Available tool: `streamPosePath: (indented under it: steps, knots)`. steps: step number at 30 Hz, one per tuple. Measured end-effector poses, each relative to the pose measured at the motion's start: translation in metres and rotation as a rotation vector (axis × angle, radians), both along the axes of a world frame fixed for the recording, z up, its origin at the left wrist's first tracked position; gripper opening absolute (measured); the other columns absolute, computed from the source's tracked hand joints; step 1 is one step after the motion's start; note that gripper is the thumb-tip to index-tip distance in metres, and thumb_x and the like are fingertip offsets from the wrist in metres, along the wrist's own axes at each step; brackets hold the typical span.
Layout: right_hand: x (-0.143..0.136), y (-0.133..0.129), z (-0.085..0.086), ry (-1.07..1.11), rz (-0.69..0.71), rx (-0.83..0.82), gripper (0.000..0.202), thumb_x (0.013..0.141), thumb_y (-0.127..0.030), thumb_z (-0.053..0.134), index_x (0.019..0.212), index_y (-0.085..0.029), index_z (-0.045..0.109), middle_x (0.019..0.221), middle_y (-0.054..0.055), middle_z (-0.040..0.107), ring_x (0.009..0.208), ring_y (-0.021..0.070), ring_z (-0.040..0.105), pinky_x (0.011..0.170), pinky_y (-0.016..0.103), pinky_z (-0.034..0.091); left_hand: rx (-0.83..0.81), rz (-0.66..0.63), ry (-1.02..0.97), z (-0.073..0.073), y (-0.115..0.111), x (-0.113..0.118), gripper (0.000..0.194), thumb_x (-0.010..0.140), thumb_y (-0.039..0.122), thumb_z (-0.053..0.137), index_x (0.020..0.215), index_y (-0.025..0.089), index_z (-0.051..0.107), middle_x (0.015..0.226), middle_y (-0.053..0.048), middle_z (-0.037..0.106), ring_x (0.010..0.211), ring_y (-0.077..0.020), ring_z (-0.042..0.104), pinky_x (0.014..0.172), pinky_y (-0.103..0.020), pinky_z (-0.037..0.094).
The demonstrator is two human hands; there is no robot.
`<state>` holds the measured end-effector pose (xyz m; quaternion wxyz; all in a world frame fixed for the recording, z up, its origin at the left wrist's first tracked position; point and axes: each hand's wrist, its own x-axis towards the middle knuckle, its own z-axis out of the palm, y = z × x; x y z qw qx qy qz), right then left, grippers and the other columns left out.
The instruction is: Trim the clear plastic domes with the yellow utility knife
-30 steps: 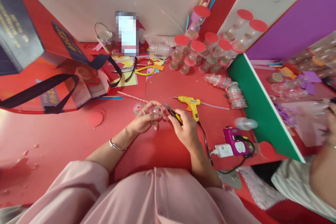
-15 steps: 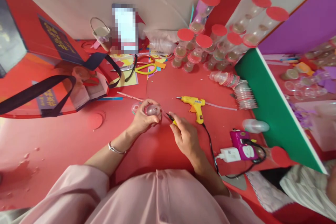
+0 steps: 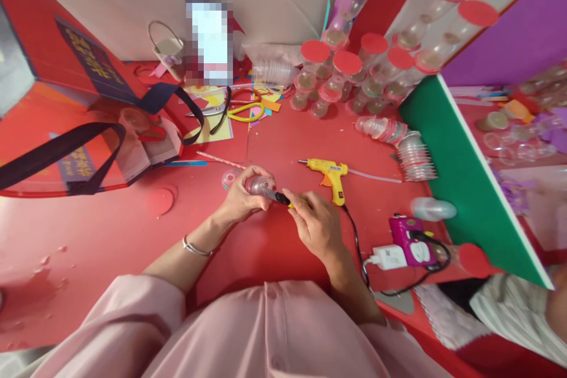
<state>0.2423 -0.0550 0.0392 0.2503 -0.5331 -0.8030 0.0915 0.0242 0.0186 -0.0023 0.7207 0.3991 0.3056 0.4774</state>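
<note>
My left hand [image 3: 243,198] is wrapped round a clear plastic dome [image 3: 258,185], held just above the red table. My right hand [image 3: 316,221] is closed on a yellow and black utility knife [image 3: 282,198], whose blade points left and lies against the dome. Beside my left fingers, on the table, sits another clear lid with a hole [image 3: 230,179]. A striped straw [image 3: 219,159] lies behind it. To the right of the hands rests a yellow glue gun [image 3: 328,175] with its nozzle pointing left.
Scissors [image 3: 243,111] lie on paper scraps at the back. Hourglass-like plastic cups [image 3: 332,85] stand back right, near stacked lids [image 3: 416,156] and a green divider [image 3: 469,183]. A purple power socket [image 3: 411,241] sits right. A red bag [image 3: 26,153] stands left; a person's striped sleeve [image 3: 509,307] shows lower right.
The knife blade has come from the dome's right edge to across its face. My right hand has shifted slightly right, and the whole view has moved a little.
</note>
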Motion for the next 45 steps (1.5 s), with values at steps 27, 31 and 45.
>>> streamPosePath:
  steps: [27,31,45]
  knots:
    - [0.0050,0.0018,0.0047,0.000,0.011,0.071,0.038,0.109,-0.029,0.053,0.144,-0.027,0.068,0.091,0.005,0.068,0.081,0.0186,0.058,0.075,0.033,0.043,0.023,-0.014,0.084,0.0052,-0.0017,0.0009,0.063,0.057,0.043,0.103,0.102,0.017,0.067,0.099,-0.006,0.071,0.081,-0.0146,0.066,0.073,-0.025,0.052]
    - [0.0056,0.0022,0.0050,0.015,0.028,0.087,0.037,0.109,-0.028,0.054,0.143,-0.026,0.068,0.090,0.004,0.068,0.081,0.0173,0.057,0.076,0.032,0.041,-0.011,-0.013,0.052,0.0017,-0.0015,0.0007,0.070,0.051,0.041,0.106,0.104,0.018,0.067,0.100,-0.005,0.071,0.080,-0.0140,0.067,0.073,-0.024,0.053]
    - [0.0051,0.0012,0.0053,0.024,0.010,0.088,0.035,0.109,-0.028,0.054,0.139,-0.024,0.071,0.086,0.003,0.067,0.077,0.0160,0.056,0.072,0.031,0.039,0.066,-0.030,0.116,0.0010,-0.0017,-0.0005,0.062,0.059,0.044,0.103,0.102,0.017,0.067,0.098,-0.007,0.071,0.082,-0.0157,0.066,0.073,-0.026,0.051]
